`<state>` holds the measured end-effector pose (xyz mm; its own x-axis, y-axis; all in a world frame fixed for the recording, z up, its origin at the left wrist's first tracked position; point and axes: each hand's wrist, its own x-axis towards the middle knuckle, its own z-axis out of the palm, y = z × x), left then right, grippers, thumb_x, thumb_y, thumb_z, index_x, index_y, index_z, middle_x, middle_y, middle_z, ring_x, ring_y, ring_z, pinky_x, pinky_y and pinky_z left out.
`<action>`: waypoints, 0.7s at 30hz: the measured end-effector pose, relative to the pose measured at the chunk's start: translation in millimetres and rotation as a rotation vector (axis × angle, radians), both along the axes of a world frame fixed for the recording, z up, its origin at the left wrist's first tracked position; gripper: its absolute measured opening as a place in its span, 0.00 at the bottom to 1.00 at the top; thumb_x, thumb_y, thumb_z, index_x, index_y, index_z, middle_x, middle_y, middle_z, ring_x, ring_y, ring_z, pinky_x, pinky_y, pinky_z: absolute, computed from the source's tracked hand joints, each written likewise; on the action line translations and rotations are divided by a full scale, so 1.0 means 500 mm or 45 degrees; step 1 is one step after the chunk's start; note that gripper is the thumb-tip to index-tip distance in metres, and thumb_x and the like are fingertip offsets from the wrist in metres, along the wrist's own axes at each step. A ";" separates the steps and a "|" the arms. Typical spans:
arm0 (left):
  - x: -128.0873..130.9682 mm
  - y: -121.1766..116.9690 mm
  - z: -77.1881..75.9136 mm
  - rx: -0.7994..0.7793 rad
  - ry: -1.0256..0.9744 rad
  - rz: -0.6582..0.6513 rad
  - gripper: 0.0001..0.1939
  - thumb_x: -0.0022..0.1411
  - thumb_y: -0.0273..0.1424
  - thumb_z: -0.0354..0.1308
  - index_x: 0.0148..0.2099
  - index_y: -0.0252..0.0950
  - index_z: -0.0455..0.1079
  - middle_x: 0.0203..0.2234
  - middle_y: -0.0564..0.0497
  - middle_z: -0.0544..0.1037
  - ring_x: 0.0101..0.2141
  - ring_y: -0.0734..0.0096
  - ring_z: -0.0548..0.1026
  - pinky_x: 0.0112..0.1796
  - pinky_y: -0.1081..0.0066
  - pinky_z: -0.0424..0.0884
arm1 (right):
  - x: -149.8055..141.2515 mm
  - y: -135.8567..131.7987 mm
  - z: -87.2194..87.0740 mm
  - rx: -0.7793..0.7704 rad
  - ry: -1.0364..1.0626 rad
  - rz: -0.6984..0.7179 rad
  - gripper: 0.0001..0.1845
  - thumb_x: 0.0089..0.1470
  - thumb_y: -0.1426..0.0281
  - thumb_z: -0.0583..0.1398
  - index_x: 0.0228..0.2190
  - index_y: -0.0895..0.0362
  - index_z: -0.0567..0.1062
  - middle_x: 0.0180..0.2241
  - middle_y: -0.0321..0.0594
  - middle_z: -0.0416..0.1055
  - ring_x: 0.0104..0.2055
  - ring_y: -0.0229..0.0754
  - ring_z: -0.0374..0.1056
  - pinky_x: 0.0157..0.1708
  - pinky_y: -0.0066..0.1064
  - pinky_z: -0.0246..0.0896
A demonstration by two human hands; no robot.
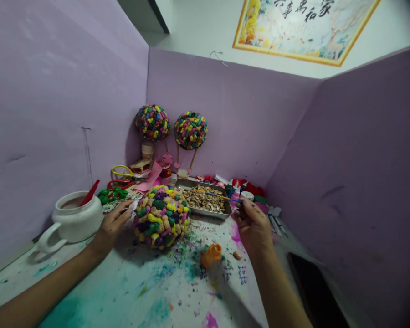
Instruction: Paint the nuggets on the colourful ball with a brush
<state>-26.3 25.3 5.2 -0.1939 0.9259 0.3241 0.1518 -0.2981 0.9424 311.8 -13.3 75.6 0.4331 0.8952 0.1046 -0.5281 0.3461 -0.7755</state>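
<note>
While a thin brush (pixel 218 196) is pinched by the right hand (pixel 254 223) and white tissue (pixel 134 207) by the half-curled left hand (pixel 113 224), the knobbly ball (pixel 162 217) at the latter's three o'clock could be rolled by an uneven push. At the ball's four o'clock, the open orange bottle (pixel 211 256) could be tipped by a lowered right wrist.

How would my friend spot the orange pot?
On the paint-stained table, find the bumpy ball beside the left hand. The orange pot is right of that ball and closer to the camera. It has a round opening, unlike the small brown piece beside it.
</note>
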 end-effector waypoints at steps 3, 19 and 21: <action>-0.002 -0.010 0.001 0.010 0.033 -0.046 0.28 0.51 0.54 0.61 0.48 0.43 0.77 0.52 0.48 0.78 0.59 0.46 0.66 0.61 0.56 0.57 | -0.008 -0.023 0.027 0.130 -0.035 -0.138 0.21 0.28 0.63 0.76 0.26 0.58 0.78 0.20 0.29 0.73 0.18 0.28 0.66 0.17 0.18 0.65; 0.030 -0.047 0.022 0.072 0.059 0.014 0.25 0.53 0.53 0.59 0.45 0.43 0.77 0.46 0.49 0.80 0.52 0.47 0.72 0.51 0.62 0.68 | -0.074 -0.103 -0.011 0.838 -1.156 -0.684 0.08 0.63 0.72 0.55 0.33 0.57 0.74 0.26 0.34 0.73 0.22 0.35 0.73 0.23 0.26 0.69; 0.037 -0.053 0.027 0.074 0.027 0.037 0.24 0.52 0.53 0.60 0.44 0.43 0.77 0.45 0.49 0.80 0.52 0.46 0.72 0.51 0.62 0.67 | -0.074 -0.106 -0.013 0.884 -1.256 -0.688 0.08 0.63 0.74 0.55 0.34 0.56 0.74 0.26 0.35 0.74 0.22 0.36 0.74 0.24 0.26 0.69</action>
